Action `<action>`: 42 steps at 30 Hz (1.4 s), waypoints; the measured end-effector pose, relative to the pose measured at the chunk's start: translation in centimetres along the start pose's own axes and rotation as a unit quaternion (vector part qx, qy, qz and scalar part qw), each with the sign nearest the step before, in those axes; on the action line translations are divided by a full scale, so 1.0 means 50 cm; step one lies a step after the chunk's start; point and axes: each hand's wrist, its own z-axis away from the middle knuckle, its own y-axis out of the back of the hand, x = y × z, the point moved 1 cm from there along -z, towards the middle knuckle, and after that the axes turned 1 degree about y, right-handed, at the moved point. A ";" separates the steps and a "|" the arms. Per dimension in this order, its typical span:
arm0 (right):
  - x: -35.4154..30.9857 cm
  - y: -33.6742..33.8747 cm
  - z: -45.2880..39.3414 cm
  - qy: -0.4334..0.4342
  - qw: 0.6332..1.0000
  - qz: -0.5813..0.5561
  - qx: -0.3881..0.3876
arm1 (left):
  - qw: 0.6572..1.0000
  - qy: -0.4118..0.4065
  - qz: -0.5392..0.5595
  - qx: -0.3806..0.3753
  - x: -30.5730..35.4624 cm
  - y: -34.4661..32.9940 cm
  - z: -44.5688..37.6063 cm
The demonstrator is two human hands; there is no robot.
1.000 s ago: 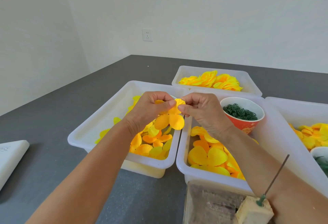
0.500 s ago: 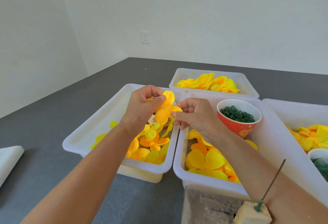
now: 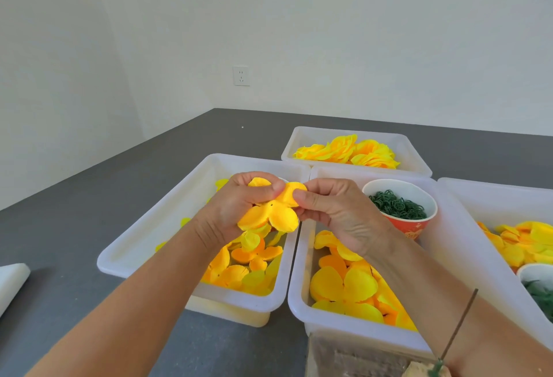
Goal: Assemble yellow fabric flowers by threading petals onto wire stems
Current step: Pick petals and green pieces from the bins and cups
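A yellow fabric petal piece [image 3: 270, 215] with a small centre hole hangs between both hands above the left white bin [image 3: 155, 227]. My left hand [image 3: 236, 206] grips its upper lobes with curled fingers and thumb. My right hand [image 3: 332, 212] pinches the right lobe between thumb and forefinger. A thin green wire stem [image 3: 457, 326] stands tilted in a pale block [image 3: 419, 370] at the bottom right, beside my right forearm. Loose yellow petals fill the left bin and the middle bin [image 3: 299, 296].
A red cup of green rings [image 3: 399, 207] sits in the middle bin. A far bin [image 3: 413, 155] holds finished yellow flowers. A right bin [image 3: 466, 227] holds more petals and a white cup [image 3: 535, 275]. A white object [image 3: 12, 281] lies at the left on the grey table [image 3: 74, 203].
The petal piece has been spread open between the hands, its centre hole now facing me. Both hands stay close together above the bins, slightly shifted.
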 end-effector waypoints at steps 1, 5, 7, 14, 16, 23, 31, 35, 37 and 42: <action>-0.003 0.000 0.000 0.002 0.999 -0.026 -0.020 | 1.000 0.001 0.027 -0.012 0.002 0.001 0.000; 0.002 0.001 -0.002 0.015 0.997 0.037 0.059 | 0.999 -0.034 -0.029 -0.004 0.000 0.000 -0.002; 0.008 0.004 -0.002 0.012 0.990 0.067 0.124 | 0.995 -0.062 -0.074 0.002 -0.004 -0.003 -0.003; 0.004 0.004 0.001 0.096 0.961 0.223 0.133 | 0.981 -0.091 -0.173 -0.002 -0.007 -0.006 0.005; 0.002 0.003 0.001 0.114 0.944 0.279 0.134 | 0.975 -0.083 -0.206 -0.003 -0.011 -0.011 0.006; 0.000 0.000 0.007 0.128 0.917 0.356 0.125 | 0.964 -0.091 -0.250 -0.003 -0.008 -0.010 0.008; 0.002 0.005 0.001 0.042 0.956 0.260 0.129 | 0.963 -0.126 -0.221 0.087 -0.006 -0.009 0.005; -0.003 0.011 -0.006 -0.058 0.985 0.049 0.155 | 0.969 -0.153 -0.143 0.132 -0.002 -0.004 0.000; -0.003 0.012 -0.004 -0.072 0.981 0.035 0.176 | 0.974 -0.150 -0.129 0.109 -0.003 -0.005 -0.001; -0.017 0.012 0.006 -0.027 0.993 0.050 0.105 | 0.988 -0.114 -0.107 0.016 -0.005 -0.008 0.002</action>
